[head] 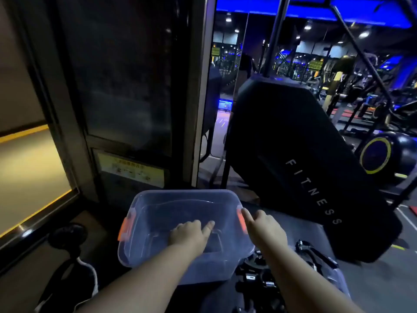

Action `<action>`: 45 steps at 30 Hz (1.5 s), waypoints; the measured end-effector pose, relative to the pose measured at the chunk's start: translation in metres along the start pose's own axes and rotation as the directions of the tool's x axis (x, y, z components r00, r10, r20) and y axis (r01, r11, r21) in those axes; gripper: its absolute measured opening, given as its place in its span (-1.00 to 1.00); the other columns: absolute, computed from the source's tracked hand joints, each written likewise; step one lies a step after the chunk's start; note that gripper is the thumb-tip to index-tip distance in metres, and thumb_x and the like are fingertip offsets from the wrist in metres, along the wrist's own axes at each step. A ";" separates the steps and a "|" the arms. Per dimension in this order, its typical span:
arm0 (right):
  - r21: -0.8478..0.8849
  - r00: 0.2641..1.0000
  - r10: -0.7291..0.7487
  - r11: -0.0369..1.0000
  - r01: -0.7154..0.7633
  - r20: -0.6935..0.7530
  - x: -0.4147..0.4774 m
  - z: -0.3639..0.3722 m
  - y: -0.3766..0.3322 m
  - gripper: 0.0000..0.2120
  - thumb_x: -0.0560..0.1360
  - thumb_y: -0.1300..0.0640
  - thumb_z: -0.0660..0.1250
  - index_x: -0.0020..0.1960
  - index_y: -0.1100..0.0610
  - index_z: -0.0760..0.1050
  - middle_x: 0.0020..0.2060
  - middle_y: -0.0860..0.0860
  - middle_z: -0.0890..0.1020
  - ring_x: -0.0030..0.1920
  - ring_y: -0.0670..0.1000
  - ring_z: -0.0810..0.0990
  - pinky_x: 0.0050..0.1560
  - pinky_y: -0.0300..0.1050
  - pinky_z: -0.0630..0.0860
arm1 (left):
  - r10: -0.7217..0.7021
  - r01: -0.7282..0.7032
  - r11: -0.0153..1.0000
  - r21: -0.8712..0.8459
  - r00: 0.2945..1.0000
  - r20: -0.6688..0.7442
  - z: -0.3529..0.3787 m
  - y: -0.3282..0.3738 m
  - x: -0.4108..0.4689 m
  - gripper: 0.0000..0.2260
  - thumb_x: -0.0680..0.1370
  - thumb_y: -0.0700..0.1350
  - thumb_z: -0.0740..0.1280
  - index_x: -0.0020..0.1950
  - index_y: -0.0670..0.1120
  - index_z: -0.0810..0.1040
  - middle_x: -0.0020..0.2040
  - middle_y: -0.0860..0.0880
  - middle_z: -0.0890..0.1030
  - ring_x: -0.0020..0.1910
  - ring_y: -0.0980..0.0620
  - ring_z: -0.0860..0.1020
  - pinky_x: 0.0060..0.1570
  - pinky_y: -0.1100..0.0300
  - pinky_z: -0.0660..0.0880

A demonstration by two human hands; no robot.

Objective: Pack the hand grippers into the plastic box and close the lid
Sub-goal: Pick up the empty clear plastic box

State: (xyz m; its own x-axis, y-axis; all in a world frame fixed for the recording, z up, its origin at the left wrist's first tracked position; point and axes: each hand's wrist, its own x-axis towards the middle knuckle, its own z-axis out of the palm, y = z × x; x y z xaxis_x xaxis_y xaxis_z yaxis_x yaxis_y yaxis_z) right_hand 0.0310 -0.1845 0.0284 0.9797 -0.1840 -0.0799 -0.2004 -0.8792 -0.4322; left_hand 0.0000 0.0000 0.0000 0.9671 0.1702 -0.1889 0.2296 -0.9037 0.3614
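Observation:
A clear plastic box [158, 222] with orange latches on both short sides sits in front of me on a dark surface. My left hand [190, 233] lies over the middle of the box, its index finger stretched out and the other fingers loosely bent. I cannot tell whether it touches a lid or reaches inside. My right hand [262, 227] is at the box's right rim, fingertips touching the right orange latch [241, 219]. A pile of black and chrome hand grippers [266, 274] lies just right of the box, partly hidden by my right forearm.
Close behind the box to the right stands a large black machine housing [293, 154] marked FITNESS. A dark glass door and frame [126, 98] rise behind the box. A black object with a white cable [67, 238] lies to the left. Something of clear plastic [336, 279] shows beside the grippers.

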 end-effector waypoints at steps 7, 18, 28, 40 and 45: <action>0.041 0.995 0.103 0.994 -0.103 0.014 0.018 0.077 0.022 -0.46 0.50 -0.33 0.10 0.25 0.06 0.34 0.18 0.14 0.45 0.19 0.22 0.47 0.10 0.05 0.38 | 0.023 -0.023 1.000 -0.003 0.995 0.094 0.058 -0.014 0.028 -0.44 0.55 0.32 -0.13 0.12 -0.04 0.44 0.17 -0.07 0.56 0.19 -0.13 0.46 0.17 -0.03 0.38; 0.346 0.996 0.092 0.935 -0.085 -0.005 0.070 0.123 0.055 -0.71 0.43 -0.13 0.22 -0.01 0.07 0.42 -0.22 0.05 0.60 -0.19 0.15 0.61 -0.09 0.02 0.58 | 0.158 -0.177 0.979 0.100 0.973 0.169 0.086 -0.016 0.048 -0.36 0.44 0.48 -0.12 -0.04 0.09 0.56 0.03 0.02 0.63 0.06 -0.09 0.54 -0.02 0.07 0.41; 0.472 0.996 -0.023 0.879 0.062 -0.088 0.089 0.138 0.071 -0.64 0.51 -0.06 0.14 0.06 0.21 0.50 -0.11 0.27 0.63 -0.20 0.30 0.65 -0.16 0.24 0.61 | 0.276 -0.279 0.960 0.034 0.959 0.062 0.102 -0.020 0.045 -0.28 0.44 0.47 -0.05 -0.26 -0.06 0.66 -0.37 0.07 0.67 -0.32 0.07 0.65 0.10 0.03 0.48; 0.653 0.963 0.027 0.740 0.160 -0.266 0.006 0.162 0.113 -0.57 0.43 -0.23 0.07 0.20 -0.07 0.41 0.02 0.15 0.62 0.03 0.25 0.61 0.05 0.25 0.57 | 0.491 -0.419 0.861 0.288 0.832 -0.257 0.150 -0.043 -0.033 -0.41 0.48 0.43 -0.08 -0.37 -0.02 0.38 -0.31 0.03 0.44 -0.17 -0.06 0.44 -0.19 0.10 0.32; 0.680 0.915 0.069 0.692 0.243 -0.397 -0.034 0.177 0.116 -0.69 0.60 -0.09 0.06 0.22 0.01 0.42 -0.06 0.09 0.60 -0.03 0.16 0.57 0.06 0.01 0.49 | 0.602 -0.498 0.792 0.354 0.539 -0.589 0.169 -0.072 -0.039 -0.52 0.51 0.34 0.09 -0.31 -0.04 0.42 -0.34 -0.01 0.54 -0.25 -0.07 0.51 -0.31 0.19 0.25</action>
State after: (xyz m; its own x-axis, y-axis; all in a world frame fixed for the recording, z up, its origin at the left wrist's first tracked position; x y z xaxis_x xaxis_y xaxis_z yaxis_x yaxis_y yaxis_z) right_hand -0.0239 -0.2022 -0.1781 0.8792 -0.4033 0.2536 0.1056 -0.3541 -0.9292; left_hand -0.0729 -0.0077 -0.1729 0.7236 -0.2208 0.6539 -0.3385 -0.9392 0.0573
